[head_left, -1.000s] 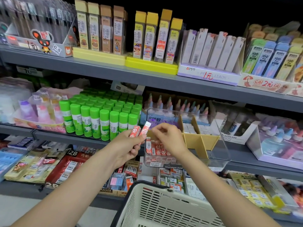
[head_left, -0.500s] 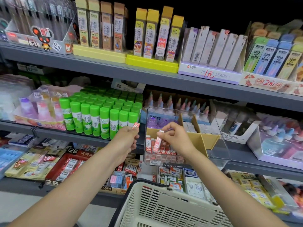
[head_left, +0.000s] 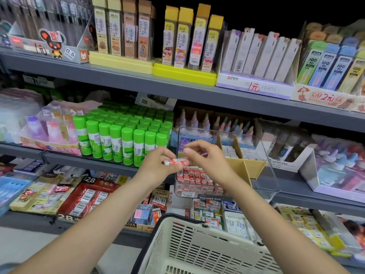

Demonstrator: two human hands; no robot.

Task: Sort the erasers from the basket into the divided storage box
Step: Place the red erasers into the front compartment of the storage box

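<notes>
Hands meet just left of storage box [head_left: 264,186]: left hand [head_left: 156,167] pinches red eraser [head_left: 175,161], right hand [head_left: 207,159] fingertips closing on its end. Handover step; next, slot beside packed row inside box.

Red-white eraser [head_left: 176,161]; cream slotted basket [head_left: 199,252]; clear storage box [head_left: 262,175], tan dividers [head_left: 240,153]; green glue sticks [head_left: 126,139]

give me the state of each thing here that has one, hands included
left hand: grips the red eraser
right hand: fingers curled, pinching the eraser's other end
red eraser: held level between both hands
storage box: open-topped, red erasers upright in front left compartment
basket: below the hands, contents not visible
</notes>
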